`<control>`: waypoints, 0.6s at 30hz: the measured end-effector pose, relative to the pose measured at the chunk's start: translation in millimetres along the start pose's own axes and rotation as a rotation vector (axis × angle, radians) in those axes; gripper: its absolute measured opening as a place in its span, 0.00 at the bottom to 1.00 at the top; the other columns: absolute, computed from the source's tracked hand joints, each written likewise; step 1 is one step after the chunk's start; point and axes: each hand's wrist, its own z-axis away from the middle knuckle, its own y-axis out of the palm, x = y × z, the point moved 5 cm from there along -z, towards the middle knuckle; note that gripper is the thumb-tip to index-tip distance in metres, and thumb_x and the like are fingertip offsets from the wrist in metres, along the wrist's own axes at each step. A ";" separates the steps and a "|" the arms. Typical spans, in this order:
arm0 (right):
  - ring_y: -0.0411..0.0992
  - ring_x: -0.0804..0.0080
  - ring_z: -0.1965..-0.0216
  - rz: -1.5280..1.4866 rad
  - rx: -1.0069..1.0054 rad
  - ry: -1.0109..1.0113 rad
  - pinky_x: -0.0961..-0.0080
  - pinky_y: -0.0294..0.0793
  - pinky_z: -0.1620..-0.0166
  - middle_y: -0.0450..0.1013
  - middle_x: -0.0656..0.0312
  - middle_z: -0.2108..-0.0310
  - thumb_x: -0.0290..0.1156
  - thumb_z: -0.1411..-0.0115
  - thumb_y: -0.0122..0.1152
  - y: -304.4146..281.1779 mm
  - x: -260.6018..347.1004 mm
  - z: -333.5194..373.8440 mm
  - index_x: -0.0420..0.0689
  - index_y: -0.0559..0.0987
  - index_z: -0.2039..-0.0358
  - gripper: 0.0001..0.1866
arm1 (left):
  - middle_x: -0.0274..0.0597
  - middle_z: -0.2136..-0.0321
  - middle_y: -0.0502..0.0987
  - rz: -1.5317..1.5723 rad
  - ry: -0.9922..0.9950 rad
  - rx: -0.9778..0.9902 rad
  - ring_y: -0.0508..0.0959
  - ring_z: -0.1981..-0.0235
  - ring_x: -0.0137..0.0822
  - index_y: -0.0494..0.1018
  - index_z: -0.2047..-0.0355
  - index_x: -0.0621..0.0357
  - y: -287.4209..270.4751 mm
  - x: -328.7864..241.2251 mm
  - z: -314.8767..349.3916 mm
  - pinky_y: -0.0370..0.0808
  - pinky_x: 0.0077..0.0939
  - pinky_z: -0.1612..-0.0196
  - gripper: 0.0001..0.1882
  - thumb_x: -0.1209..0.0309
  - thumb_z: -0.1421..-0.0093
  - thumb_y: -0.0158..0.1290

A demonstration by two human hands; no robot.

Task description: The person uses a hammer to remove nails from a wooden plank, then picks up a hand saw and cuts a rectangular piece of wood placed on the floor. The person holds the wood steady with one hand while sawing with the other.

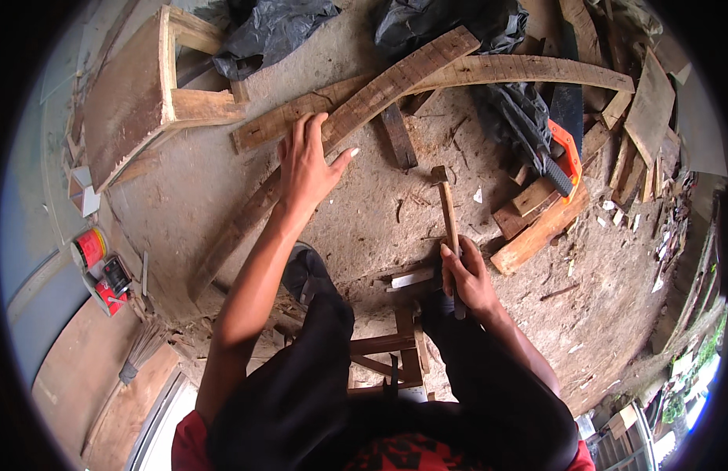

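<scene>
My right hand (pixel 467 275) is wrapped around the wooden handle of a hammer (pixel 448 206), its small head pointing away from me. My left hand (pixel 309 161) rests on a long dark wooden plank (pixel 403 82), fingers stretched out and thumb spread to the side. This plank slants from near my left foot up to the far middle. It crosses another long plank (pixel 529 69) that runs from left to right. A short wood piece (pixel 398 137) lies just right of the crossing.
At the far left stands a wooden box-like frame (pixel 129 94). An orange-handled saw (pixel 568 161) lies at right among wood offcuts (pixel 540 231) and black plastic (pixel 513 118). Red cans (pixel 89 247) stand at left. Debris litters the concrete floor (pixel 364 212).
</scene>
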 end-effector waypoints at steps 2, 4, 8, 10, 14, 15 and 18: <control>0.64 0.83 0.83 0.079 -0.026 0.010 0.82 0.64 0.80 0.66 0.69 0.78 0.40 0.27 0.55 0.2 0.3 -2.6 0.41 0.70 0.53 0.15 | 0.56 0.50 0.75 0.045 -0.077 0.169 0.75 0.46 0.53 0.61 0.36 0.59 12.9 15.7 7.4 0.71 0.45 0.44 0.37 0.59 0.40 0.64; 0.64 0.83 0.81 0.170 -0.054 -0.037 0.83 0.65 0.79 0.67 0.69 0.76 0.43 0.28 0.56 -5.9 -8.5 -5.9 0.42 0.71 0.55 0.16 | 0.60 0.47 0.74 0.128 -0.075 0.185 0.75 0.45 0.56 0.61 0.35 0.59 21.2 32.6 15.6 0.71 0.48 0.42 0.37 0.59 0.39 0.62; 0.64 0.84 0.82 0.156 -0.109 -0.029 0.82 0.64 0.80 0.66 0.69 0.76 0.44 0.29 0.57 -10.8 -5.0 -0.8 0.42 0.72 0.57 0.17 | 0.64 0.45 0.73 0.309 -0.207 0.447 0.74 0.41 0.56 0.64 0.37 0.63 8.2 40.5 20.2 0.71 0.47 0.40 0.33 0.54 0.35 0.56; 0.64 0.84 0.82 0.112 -0.109 -0.001 0.82 0.64 0.80 0.66 0.69 0.76 0.44 0.29 0.57 -11.4 -2.1 2.3 0.41 0.72 0.57 0.17 | 0.65 0.44 0.73 0.355 -0.327 0.626 0.73 0.40 0.54 0.67 0.39 0.65 0.5 52.9 30.2 0.71 0.45 0.39 0.32 0.52 0.33 0.54; 0.63 0.85 0.82 0.062 -0.127 -0.020 0.82 0.62 0.81 0.65 0.70 0.78 0.45 0.30 0.59 -10.5 -4.1 7.3 0.42 0.73 0.56 0.18 | 0.49 0.43 0.75 0.575 -0.224 0.829 0.76 0.44 0.46 0.71 0.42 0.62 -5.0 65.0 41.8 0.71 0.41 0.42 0.25 0.56 0.31 0.53; 0.63 0.85 0.82 0.048 -0.138 -0.026 0.82 0.62 0.80 0.65 0.70 0.79 0.46 0.30 0.59 -11.2 -6.1 7.8 0.42 0.73 0.55 0.18 | 0.45 0.51 0.78 0.497 -0.231 0.563 0.78 0.51 0.41 0.71 0.47 0.60 -15.8 57.0 40.2 0.73 0.36 0.46 0.17 0.66 0.32 0.55; 0.64 0.82 0.81 0.106 -0.134 -0.041 0.79 0.64 0.79 0.67 0.69 0.78 0.46 0.31 0.60 -16.0 -13.1 7.3 0.40 0.74 0.54 0.20 | 0.48 0.56 0.79 0.390 -0.249 0.187 0.79 0.56 0.41 0.71 0.51 0.60 -32.5 70.7 32.0 0.76 0.37 0.51 0.15 0.70 0.36 0.58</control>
